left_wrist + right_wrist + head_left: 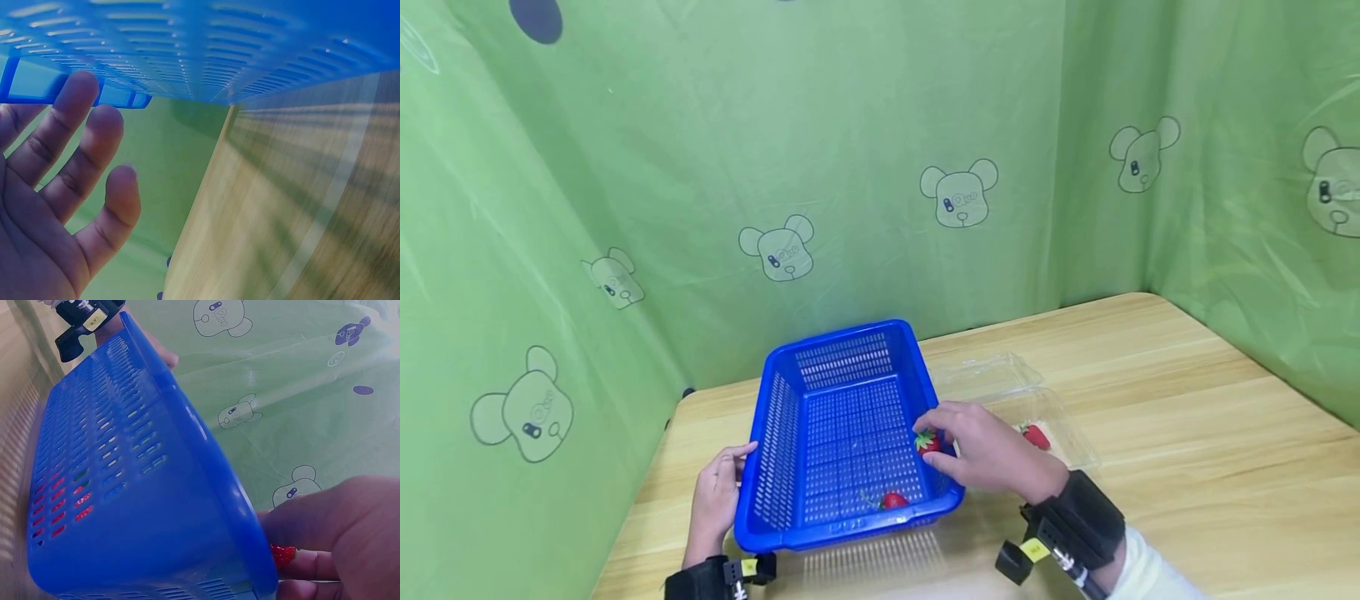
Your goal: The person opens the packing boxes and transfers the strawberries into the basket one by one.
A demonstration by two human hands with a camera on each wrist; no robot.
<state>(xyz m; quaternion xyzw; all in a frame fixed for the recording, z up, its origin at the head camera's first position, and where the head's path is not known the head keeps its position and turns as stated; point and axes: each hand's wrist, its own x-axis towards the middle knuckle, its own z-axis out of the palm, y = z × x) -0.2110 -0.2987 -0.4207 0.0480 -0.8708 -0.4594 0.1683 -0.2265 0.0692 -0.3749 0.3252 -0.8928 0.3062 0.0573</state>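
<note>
A blue plastic basket with slotted walls stands in the middle of the head view. My left hand holds its left rim from outside; in the left wrist view, loosely bent fingers lie against the rim's underside, the thumb out of sight. At the right rim, my right hand pinches a strawberry with green leaves, just inside the basket. Only a red sliver of that fruit shows between the fingers in the right wrist view. Another strawberry lies in the basket's near right corner.
Right of the basket, a clear plastic clamshell box lies with its lid folded back on the wooden table. One strawberry shows inside it, partly behind my right hand. A green patterned curtain encloses the table's back and sides.
</note>
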